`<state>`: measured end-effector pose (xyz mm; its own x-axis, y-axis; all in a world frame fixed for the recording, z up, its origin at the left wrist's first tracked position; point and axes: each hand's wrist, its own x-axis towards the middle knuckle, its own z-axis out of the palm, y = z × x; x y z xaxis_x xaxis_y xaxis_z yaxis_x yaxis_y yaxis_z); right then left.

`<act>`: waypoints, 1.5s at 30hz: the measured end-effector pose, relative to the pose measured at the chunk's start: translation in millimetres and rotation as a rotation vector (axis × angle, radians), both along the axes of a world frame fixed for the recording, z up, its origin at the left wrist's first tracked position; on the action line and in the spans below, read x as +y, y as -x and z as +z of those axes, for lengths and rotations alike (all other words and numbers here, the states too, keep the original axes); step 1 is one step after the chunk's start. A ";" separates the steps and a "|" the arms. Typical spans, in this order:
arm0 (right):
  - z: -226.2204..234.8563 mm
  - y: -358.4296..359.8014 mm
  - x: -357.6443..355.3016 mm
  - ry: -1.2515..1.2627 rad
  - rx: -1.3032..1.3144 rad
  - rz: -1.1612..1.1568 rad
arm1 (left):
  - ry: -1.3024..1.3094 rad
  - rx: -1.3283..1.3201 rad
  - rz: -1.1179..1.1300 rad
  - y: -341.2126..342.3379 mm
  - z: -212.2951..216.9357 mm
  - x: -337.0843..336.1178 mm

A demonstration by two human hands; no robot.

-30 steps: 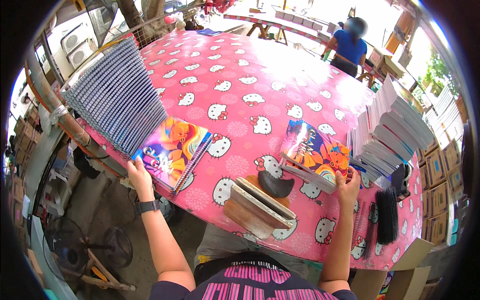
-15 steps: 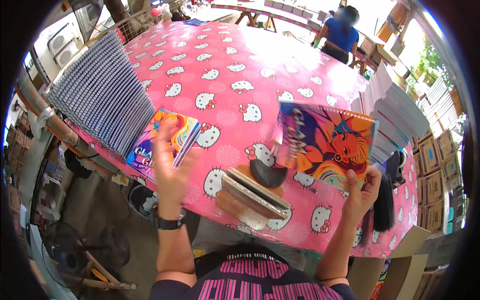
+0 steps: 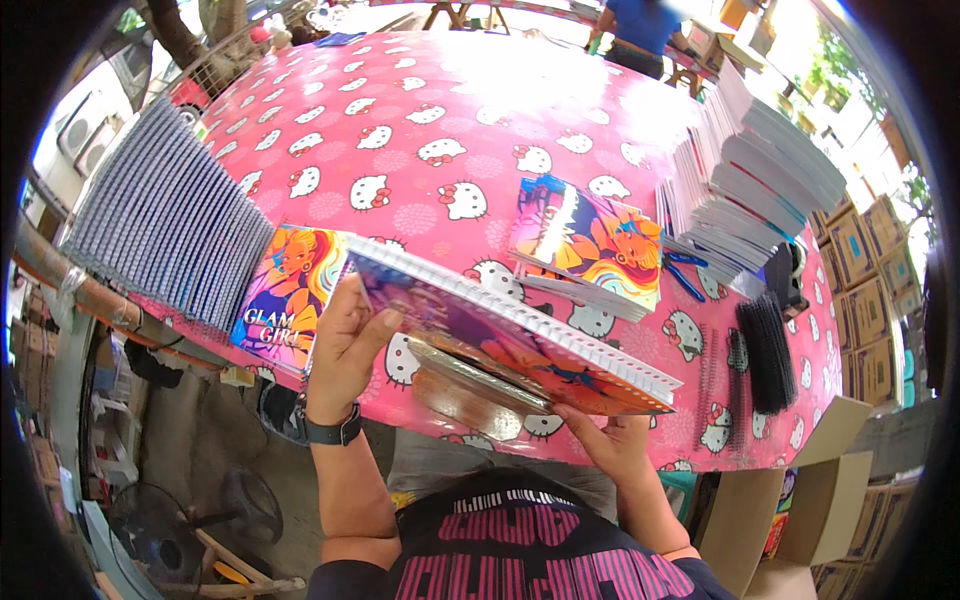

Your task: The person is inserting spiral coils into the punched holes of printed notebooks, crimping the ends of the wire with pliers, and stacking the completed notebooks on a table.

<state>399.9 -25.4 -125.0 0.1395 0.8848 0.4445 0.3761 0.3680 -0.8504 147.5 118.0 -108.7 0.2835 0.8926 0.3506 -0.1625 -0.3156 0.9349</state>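
My left hand [image 3: 345,345] grips the near-left corner of a punched notebook block [image 3: 510,335], fingers curled under it and thumb across the cover; my right hand [image 3: 610,440] pinches its lower-right edge from beneath. The block hangs tilted just above the pink cat-print tablecloth [image 3: 420,130], punched edge toward twelve o'clock, over a brown wooden jig [image 3: 470,385] at the table's near edge.

In my judgement the loose sheets could fan out or slip out of line, since only two corner grips hold them; a skewed stack would miss the jig.

At nine o'clock a glossy cover sheet [image 3: 285,295] lies flat, beside a fanned row of blue-grey covers [image 3: 170,225] at ten. At one o'clock sits a second colourful block [image 3: 590,245], touching tall white paper stacks [image 3: 755,180] at two. Blue scissors [image 3: 683,272] and black binding combs [image 3: 768,350] lie at three, crowding the right side. A person in blue [image 3: 640,25] stands beyond the table's far edge.
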 end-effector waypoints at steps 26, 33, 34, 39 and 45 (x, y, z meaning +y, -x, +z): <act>-76.3 -205.1 -34.7 0.469 -0.608 -0.911 | -0.047 -0.188 0.103 21.1 -51.5 12.8; 0.5 -137.9 -16.2 0.197 -0.276 -0.683 | 0.053 -0.307 0.100 0.4 -39.0 -6.8; 11.6 -125.1 -15.1 0.192 -0.265 -0.628 | 0.060 -0.318 0.092 -4.1 -38.0 -8.3; 31.4 -77.5 -9.5 0.247 -0.076 -0.258 | 0.311 -0.004 0.181 -33.6 -31.9 -27.8; 35.2 -54.4 -18.0 0.440 0.035 0.059 | -0.464 0.385 0.590 -68.8 -2.0 -58.9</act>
